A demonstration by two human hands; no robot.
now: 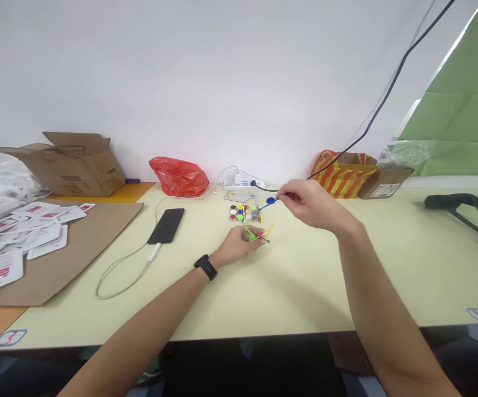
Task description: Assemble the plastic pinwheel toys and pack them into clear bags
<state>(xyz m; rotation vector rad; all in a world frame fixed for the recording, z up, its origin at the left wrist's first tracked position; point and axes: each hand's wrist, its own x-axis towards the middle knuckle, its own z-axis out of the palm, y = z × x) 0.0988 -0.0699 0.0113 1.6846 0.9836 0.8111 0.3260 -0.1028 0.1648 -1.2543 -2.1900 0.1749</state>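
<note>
My right hand (305, 204) is raised above the table, its fingers pinched on a thin blue plastic piece (270, 201) with a round, spoon-like part. The far tip of this piece points down and left. Lower and to the left, my left hand (241, 242) curls around a bunch of small coloured plastic pieces (259, 235), green, red, white and yellow. Whether a clear cup holds them is hard to make out. Just beyond my left hand stands a group of small round pots (236, 212) in several colours. A black watch (206, 267) is on my left wrist.
A black phone (166, 226) with a cable lies left. Behind are a red plastic bag (180, 177), a power strip (242, 182) and a striped bag (344, 173). White packets (44, 234) cover cardboard at far left. A black frame-like object (466, 207) lies right.
</note>
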